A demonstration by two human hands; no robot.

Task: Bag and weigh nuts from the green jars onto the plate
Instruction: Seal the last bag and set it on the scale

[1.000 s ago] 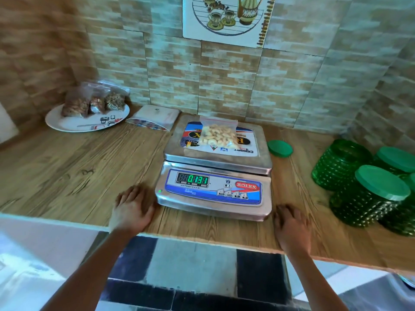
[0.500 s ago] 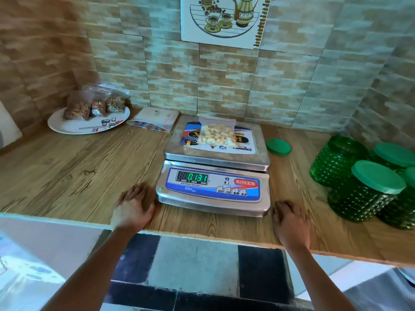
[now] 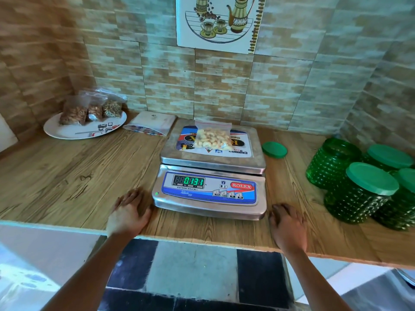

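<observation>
Dark green studded jars (image 3: 357, 194) with plain green lids (image 3: 274, 149) right; white plate (image 3: 67, 131) with red-grey squares far left; silver scale (image 3: 211, 173), blue-red panel, green digits.

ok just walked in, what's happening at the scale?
A person is weighing a clear bag of pale nuts on the scale, which reads 0.131. Neither hand holds anything: left hand and right hand lie flat on the counter either side of the scale. Three filled bags sit on the plate. One green jar stands open, its lid on the counter.
</observation>
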